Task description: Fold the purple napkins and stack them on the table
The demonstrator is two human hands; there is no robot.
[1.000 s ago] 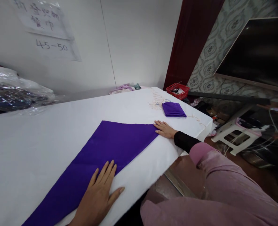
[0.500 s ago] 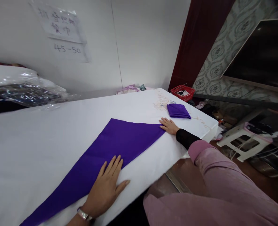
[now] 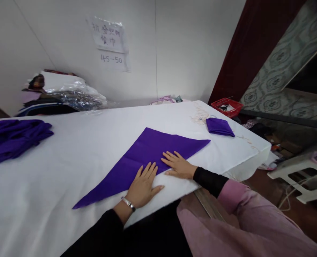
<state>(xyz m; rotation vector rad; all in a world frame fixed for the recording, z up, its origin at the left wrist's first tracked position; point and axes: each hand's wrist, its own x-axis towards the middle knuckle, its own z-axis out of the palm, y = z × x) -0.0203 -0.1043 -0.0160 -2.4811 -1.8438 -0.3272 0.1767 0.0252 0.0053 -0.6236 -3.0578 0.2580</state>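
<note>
A purple cloth napkin [image 3: 137, 160], folded into a triangle, lies flat on the white tablecloth [image 3: 94, 142] with its long folded edge toward me. My left hand [image 3: 143, 185] rests palm down across that near edge, fingers stretched onto the cloth. Close on its right, my right hand [image 3: 179, 165] also lies flat, fingertips on the purple fabric and the palm over the near edge. Both hands are open and grip nothing. Beyond the triangle's right tip sits a folded purple napkin [image 3: 219, 127].
Loose purple cloths [image 3: 13, 139] are heaped at the left. Plastic-wrapped textiles [image 3: 78, 94] lie behind the table against the wall. A red basket [image 3: 227, 107] stands past the far right corner. A white stool [image 3: 305, 175] is on the floor at right.
My right hand has slid from the triangle's right tip inward, near my left hand, which stays on the near edge. The view has swung left, bringing the loose purple cloths into sight.
</note>
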